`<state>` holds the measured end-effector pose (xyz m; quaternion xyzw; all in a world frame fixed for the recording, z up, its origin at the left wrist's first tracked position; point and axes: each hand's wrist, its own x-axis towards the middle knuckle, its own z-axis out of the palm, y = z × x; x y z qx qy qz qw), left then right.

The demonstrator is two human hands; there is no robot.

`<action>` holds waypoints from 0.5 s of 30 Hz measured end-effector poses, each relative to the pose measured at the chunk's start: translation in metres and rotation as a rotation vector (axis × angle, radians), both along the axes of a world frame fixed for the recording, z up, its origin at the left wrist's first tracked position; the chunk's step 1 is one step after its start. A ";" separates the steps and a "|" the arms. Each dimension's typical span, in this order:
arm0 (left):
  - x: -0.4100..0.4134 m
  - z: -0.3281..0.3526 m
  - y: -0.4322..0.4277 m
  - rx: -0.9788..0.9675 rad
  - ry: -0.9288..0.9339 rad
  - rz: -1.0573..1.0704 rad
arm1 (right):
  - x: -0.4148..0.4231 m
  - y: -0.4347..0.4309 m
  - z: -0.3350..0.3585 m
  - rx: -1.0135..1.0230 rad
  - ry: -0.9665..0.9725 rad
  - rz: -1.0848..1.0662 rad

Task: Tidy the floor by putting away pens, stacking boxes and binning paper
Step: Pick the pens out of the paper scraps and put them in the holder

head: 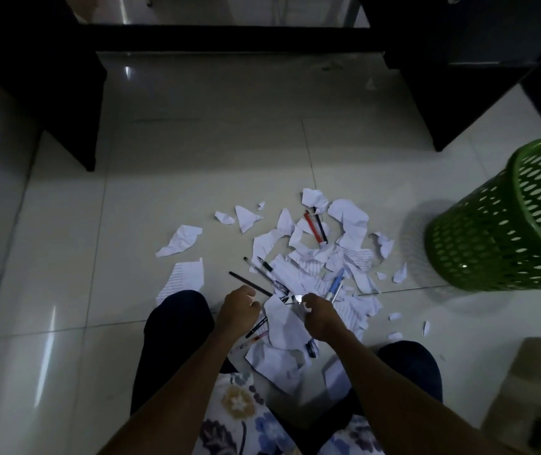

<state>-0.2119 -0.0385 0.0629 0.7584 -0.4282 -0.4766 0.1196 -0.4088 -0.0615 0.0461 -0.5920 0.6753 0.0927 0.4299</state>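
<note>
Head view shows you crouched over the mess, both hands low on the floor (49, 290). Your right hand (320, 318) has its fingers curled together on something small and shiny, perhaps a clear pen or a pen holder; the blur hides what it is, so I cannot tell if it is truly gripped. Your left hand (238, 308) is loosely curled, its fingers just short of a dark pencil (251, 284) and seemingly holding nothing, though the fingertips are hidden.

Between and beneath your hands lie paper scraps (287, 326), with more pens (257, 330) half buried under your left wrist. Just beyond your fingers are clear pens (264, 274) and a blue pen (336, 285) on the lined scraps. Farther out sit a red pen (311, 226) and a black one on the torn sheets. Well off to the right of your right hand stands the green bin (505, 224). A box (534, 389) lies near your right knee.

The risk, as I judge it: pens hide under the paper, so scooping scraps now could carry a pen into the bin. The round pens may also roll on the glossy tile if nudged. The dim light makes the clear ones easy to miss, so lift the paper and check.
</note>
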 end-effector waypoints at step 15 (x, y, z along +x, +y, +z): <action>-0.029 -0.061 0.024 0.258 -0.332 -0.339 | 0.004 -0.012 -0.043 -0.012 0.086 0.017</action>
